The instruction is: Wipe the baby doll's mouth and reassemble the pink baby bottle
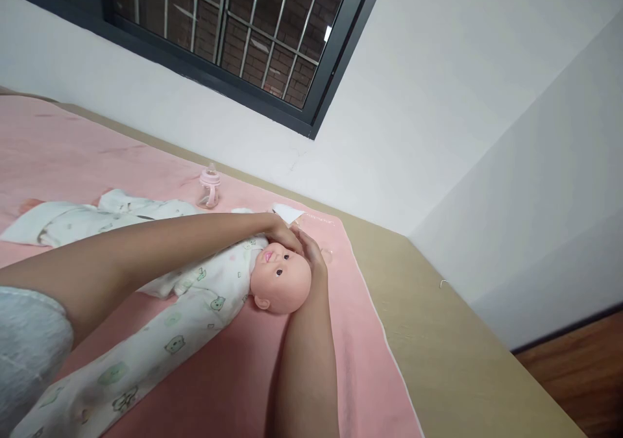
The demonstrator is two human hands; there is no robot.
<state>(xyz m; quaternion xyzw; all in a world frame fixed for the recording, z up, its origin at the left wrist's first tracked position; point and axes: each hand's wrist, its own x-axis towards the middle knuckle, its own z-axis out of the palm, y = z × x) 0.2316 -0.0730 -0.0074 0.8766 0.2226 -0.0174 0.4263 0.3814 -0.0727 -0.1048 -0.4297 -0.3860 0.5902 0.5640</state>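
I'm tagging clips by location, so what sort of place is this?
Probably a bedroom in a home: a pink blanket over a mattress-like surface, a barred window above, and a baby doll beside a feeding bottle.

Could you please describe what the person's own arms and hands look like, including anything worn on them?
Both forearms are bare, and no glove, watch, ring or bracelet shows on the left hand or the right hand. The left arm comes out of a short, loose sleeve of pale grey-white speckled fabric with a stitched hem. On the right arm no sleeve is in view; it is bare to the picture's edge.
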